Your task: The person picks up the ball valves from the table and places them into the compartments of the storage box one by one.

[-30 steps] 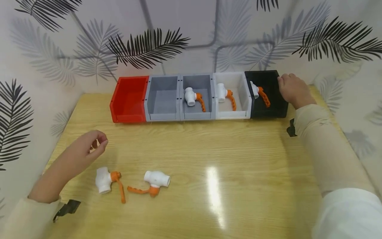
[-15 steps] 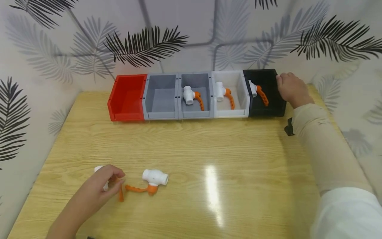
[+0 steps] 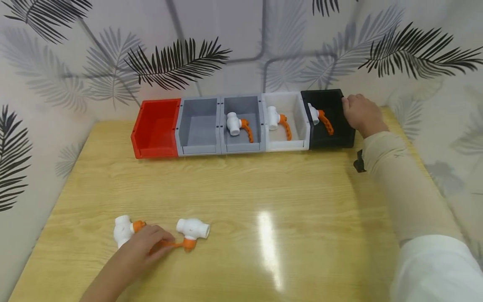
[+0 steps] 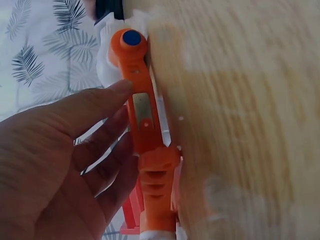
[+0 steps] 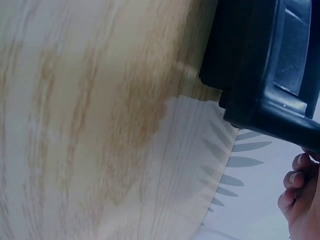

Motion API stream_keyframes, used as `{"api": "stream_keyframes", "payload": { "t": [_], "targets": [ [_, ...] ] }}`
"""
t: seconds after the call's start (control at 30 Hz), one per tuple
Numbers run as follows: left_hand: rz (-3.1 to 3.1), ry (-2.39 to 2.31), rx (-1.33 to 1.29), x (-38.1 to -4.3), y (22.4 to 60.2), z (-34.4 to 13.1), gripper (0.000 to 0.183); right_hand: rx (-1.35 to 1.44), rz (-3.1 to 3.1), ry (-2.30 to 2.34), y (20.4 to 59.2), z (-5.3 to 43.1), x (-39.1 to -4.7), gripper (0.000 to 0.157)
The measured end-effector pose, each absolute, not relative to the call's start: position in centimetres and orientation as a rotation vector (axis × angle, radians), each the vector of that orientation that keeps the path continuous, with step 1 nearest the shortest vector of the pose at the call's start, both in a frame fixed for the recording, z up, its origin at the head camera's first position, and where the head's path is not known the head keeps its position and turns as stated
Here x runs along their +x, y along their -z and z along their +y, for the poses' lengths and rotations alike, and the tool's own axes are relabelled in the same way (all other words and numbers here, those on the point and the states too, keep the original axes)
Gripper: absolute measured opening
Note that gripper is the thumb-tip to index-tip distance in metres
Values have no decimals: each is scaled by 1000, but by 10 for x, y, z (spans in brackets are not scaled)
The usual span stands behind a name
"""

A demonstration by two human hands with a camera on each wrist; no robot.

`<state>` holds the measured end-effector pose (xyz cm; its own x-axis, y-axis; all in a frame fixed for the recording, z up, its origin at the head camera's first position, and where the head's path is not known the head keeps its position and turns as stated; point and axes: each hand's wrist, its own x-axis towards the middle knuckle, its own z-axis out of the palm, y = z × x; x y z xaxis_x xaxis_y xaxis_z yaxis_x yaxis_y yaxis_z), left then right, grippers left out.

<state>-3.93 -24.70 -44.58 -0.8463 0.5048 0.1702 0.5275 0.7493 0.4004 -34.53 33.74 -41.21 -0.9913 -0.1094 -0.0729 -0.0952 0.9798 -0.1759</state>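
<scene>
My left hand is low over the table, pinching the orange lever of a white ball valve. In the left wrist view the thumb lies on that lever, with the fingers behind it. Just left of the hand lies a second white ball valve, its orange lever partly covered by the hand. At the far right, my right hand grips the side rim of the black bin. Curled fingers show beside the bin in the right wrist view.
The black bin ends a joined row with a red bin, two grey bins and a white bin. One ball valve lies in the right grey, white and black bins each. A patterned cloth hangs behind the wooden table.
My left hand has come down and to the right, past the left valve, onto the right valve's lever. My right hand has kept its grip on the black bin.
</scene>
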Motion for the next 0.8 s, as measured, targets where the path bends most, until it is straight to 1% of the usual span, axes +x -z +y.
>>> {"api": "stream_keyframes", "payload": {
  "t": [0.13,0.53,0.8],
  "targets": [
    [-2881,628,-901,-38,449,-245,23,-175,3049,280,415,335,-345,63],
    [-2812,564,-926,-40,450,-242,24,-169,3061,289,410,337,-347,62],
    [-2827,540,-956,-40,449,-242,23,-139,3049,295,414,337,-346,61]
  ]
}}
